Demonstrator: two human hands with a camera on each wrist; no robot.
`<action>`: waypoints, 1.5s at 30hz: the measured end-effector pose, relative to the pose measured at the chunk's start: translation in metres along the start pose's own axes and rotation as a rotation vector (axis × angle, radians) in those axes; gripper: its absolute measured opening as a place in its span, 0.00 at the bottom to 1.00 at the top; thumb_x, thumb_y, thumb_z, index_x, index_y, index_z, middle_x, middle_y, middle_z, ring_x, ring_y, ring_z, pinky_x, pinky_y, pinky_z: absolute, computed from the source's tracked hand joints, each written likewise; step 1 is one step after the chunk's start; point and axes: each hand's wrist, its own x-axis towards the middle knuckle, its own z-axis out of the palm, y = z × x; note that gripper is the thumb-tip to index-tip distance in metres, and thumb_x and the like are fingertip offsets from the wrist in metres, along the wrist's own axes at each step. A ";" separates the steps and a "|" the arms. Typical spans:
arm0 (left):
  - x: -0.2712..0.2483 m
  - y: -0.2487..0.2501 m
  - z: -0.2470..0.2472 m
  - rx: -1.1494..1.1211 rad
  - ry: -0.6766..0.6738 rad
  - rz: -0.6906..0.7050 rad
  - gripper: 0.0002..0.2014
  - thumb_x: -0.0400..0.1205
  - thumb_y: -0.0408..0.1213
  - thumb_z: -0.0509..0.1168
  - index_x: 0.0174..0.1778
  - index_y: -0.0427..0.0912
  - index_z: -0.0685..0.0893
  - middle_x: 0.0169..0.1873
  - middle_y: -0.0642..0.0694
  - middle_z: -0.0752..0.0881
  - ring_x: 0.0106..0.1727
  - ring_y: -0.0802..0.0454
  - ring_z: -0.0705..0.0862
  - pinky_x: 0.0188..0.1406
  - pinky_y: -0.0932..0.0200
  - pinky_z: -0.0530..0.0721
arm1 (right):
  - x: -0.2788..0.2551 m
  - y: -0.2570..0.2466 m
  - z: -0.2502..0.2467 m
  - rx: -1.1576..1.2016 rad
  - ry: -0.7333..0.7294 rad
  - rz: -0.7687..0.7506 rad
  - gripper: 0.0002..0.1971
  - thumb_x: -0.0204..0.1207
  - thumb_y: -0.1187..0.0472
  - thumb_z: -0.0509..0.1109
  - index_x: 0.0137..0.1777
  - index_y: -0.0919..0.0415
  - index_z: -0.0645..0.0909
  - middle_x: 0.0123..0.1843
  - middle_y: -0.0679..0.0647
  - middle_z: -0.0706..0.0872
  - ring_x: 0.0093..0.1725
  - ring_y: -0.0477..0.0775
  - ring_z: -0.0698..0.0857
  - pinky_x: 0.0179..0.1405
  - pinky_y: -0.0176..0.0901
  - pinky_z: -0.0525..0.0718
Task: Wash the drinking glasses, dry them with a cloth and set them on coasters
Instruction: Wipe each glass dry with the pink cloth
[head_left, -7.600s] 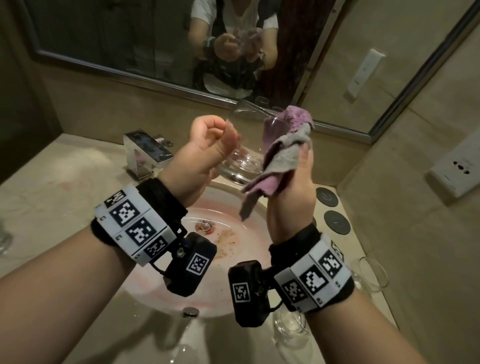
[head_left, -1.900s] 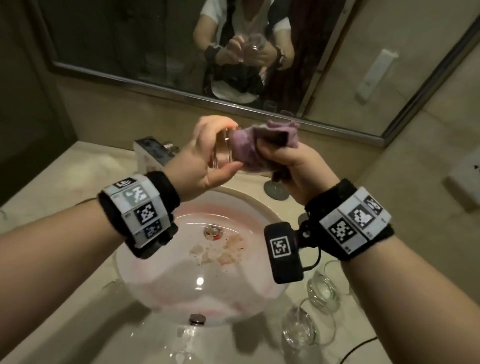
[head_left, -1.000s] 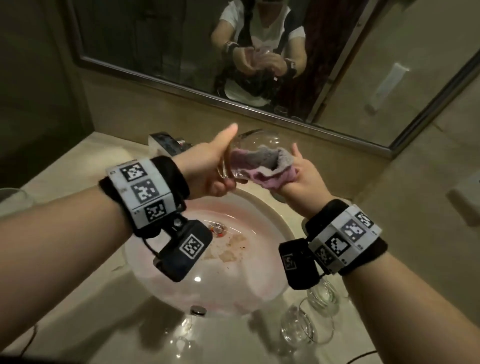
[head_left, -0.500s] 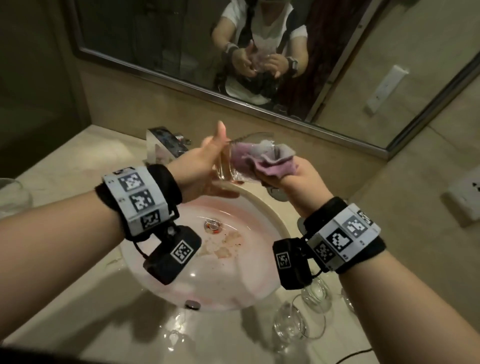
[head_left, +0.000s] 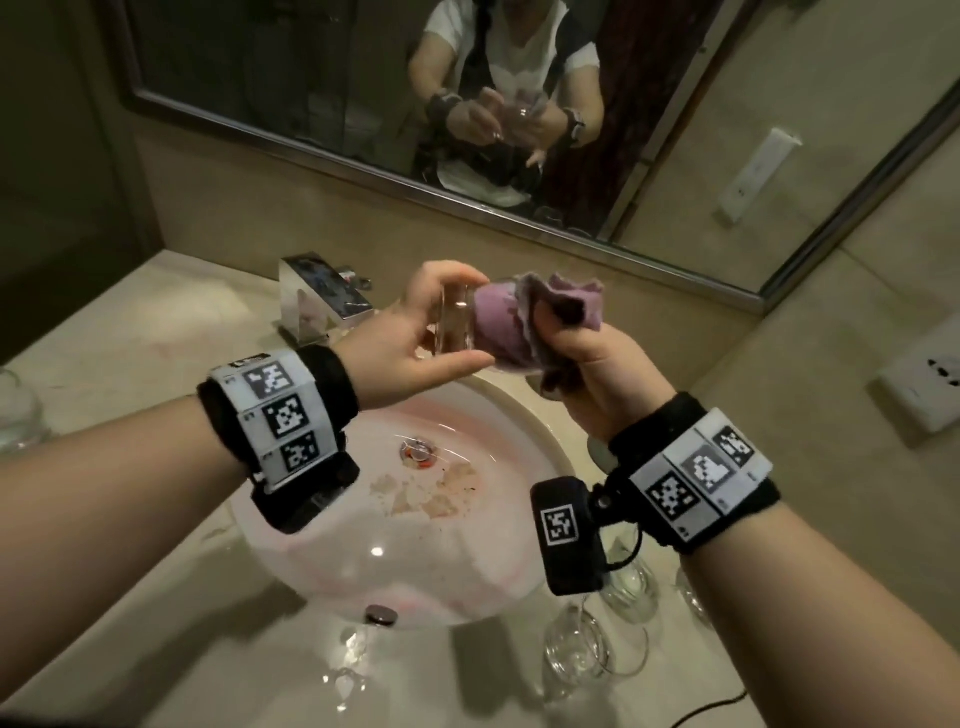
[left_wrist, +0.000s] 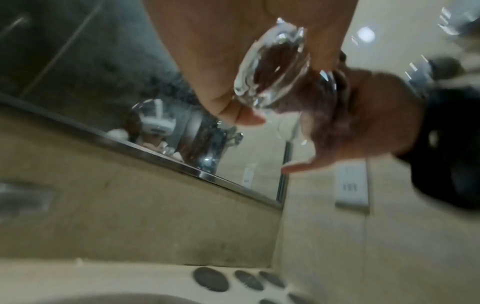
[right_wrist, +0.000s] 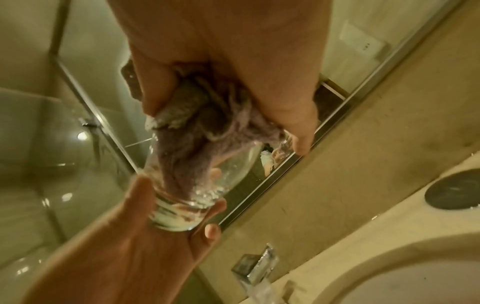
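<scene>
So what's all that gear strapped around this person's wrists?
Each bare forearm wears a black band faced with white panels of square black-and-white codes: left wrist, right wrist. A small black camera box, also code-tagged, hangs under each wrist; a thin black cable loops beside the right one.

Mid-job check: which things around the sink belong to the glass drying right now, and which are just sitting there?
In the job:
- glass, gripped at its base by the left hand
- purple cloth, pushed into it by the right hand
- dark coasters
- other glasses on the counter

Lying about:
- faucet
- wall socket
- mirror
</scene>
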 end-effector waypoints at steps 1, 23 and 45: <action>0.001 0.005 0.001 -0.147 0.025 -0.092 0.29 0.76 0.51 0.69 0.66 0.54 0.61 0.58 0.47 0.74 0.53 0.54 0.84 0.47 0.57 0.87 | -0.001 0.000 0.002 -0.065 0.003 -0.021 0.27 0.65 0.57 0.74 0.63 0.67 0.79 0.59 0.68 0.84 0.56 0.63 0.82 0.57 0.56 0.75; -0.007 -0.004 -0.006 -0.045 0.168 0.012 0.27 0.78 0.64 0.56 0.61 0.46 0.67 0.47 0.48 0.78 0.40 0.62 0.80 0.37 0.70 0.81 | -0.002 0.000 0.005 0.423 0.134 0.316 0.27 0.82 0.42 0.53 0.64 0.64 0.80 0.59 0.62 0.87 0.60 0.59 0.85 0.72 0.56 0.70; 0.003 0.040 -0.027 -0.833 -0.152 -0.962 0.24 0.81 0.63 0.50 0.35 0.47 0.78 0.21 0.51 0.78 0.13 0.63 0.59 0.15 0.76 0.51 | 0.006 -0.021 0.000 -1.649 -0.516 -0.876 0.19 0.77 0.53 0.56 0.63 0.53 0.81 0.51 0.43 0.89 0.58 0.50 0.87 0.75 0.73 0.35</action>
